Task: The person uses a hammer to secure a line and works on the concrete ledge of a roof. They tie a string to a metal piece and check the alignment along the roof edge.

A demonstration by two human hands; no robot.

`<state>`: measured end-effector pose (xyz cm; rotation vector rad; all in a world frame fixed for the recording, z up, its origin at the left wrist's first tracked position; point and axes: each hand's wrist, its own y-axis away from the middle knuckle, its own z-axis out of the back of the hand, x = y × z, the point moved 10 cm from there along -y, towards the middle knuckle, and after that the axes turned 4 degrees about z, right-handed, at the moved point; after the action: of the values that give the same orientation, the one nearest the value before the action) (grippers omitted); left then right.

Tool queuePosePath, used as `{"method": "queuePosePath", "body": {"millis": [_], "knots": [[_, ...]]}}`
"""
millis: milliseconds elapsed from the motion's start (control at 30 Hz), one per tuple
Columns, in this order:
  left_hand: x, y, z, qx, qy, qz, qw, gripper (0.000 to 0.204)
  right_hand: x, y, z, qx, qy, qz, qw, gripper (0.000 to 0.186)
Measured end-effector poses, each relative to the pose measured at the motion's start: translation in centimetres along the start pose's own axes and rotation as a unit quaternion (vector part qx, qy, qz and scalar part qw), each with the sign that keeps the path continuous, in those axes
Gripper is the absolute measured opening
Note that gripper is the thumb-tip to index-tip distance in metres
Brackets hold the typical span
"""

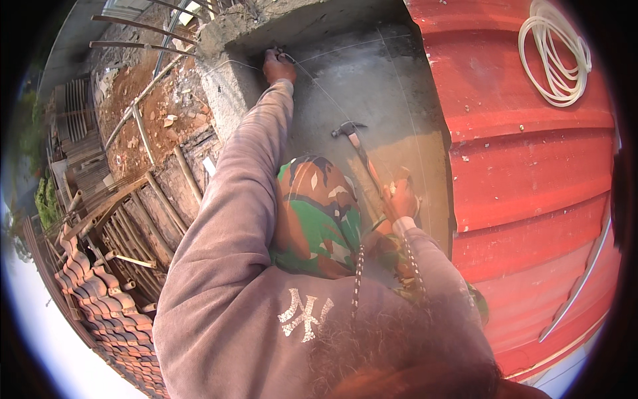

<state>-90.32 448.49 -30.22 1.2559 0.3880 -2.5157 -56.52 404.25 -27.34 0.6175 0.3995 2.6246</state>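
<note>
My left arm stretches forward to the inner corner of a grey cement recess. There my left hand is closed at the wall, its fingers pinched on something small and dark that I cannot make out. A thin pale string runs from beside these fingers across the cement toward the hammer. In my right hand is the handle of a claw hammer. Its dark metal head points away from me, over the cement floor and apart from the left hand. My camouflage-covered knee is bent between my arms.
Red corrugated metal sheeting borders the recess on the right, with a coiled pale hose on it. Leftward are a rough concrete post, protruding rods, earth rubble, wooden poles and roof tiles.
</note>
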Motion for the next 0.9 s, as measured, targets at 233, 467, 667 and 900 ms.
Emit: {"method": "queuePosePath", "body": {"millis": [233, 467, 667, 900], "knots": [[-0.1, 0.4, -1.0, 0.017, -0.049, 0.037, 0.998, 0.014, 4.9, -2.2, -3.7, 0.046, 0.038, 0.124, 0.991, 0.041], [0.0, 0.5, -1.1, -0.005, -0.075, 0.039, 0.996, 0.013, 4.9, -4.0, -5.5, 0.071, 0.062, 0.102, 0.99, 0.041], [-0.2, 0.6, -0.7, -0.026, -0.071, 0.025, 0.997, 0.014, 4.9, -4.1, -6.6, 0.067, 0.063, 0.128, 0.988, 0.035], [-0.9, 1.0, -0.6, -0.022, -0.031, 0.049, 0.998, 0.015, 5.6, -3.3, -3.6, 0.135, -0.25, -0.02, 0.959, 0.027]]}}
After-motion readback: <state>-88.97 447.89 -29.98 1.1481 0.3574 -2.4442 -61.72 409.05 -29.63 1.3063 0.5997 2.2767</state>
